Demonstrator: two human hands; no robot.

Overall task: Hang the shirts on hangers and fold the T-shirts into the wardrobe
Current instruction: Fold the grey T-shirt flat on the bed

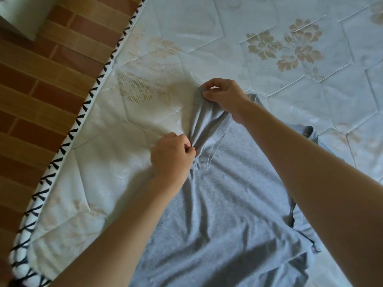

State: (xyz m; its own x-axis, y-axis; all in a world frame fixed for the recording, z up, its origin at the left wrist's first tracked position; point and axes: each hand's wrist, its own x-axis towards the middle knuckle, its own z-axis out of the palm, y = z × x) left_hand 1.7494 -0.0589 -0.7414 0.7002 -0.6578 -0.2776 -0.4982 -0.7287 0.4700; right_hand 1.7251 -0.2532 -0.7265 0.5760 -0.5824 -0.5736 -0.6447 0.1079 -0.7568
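T-shirt (223,204) lies lengthwise away; left hand (172,156) and right hand (223,96) pinch its sleeve (205,123).

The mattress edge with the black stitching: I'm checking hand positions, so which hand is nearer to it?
Left. The left hand pinches the grey T-shirt's sleeve closer to the mattress edge; the right hand pinches the sleeve's end farther in over the mattress.

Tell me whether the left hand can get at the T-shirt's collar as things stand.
Probably not directly. The left hand pinches the near end of the sleeve, and the right hand and forearm lie between it and the collar. It would have to let go and reach over or around that arm.
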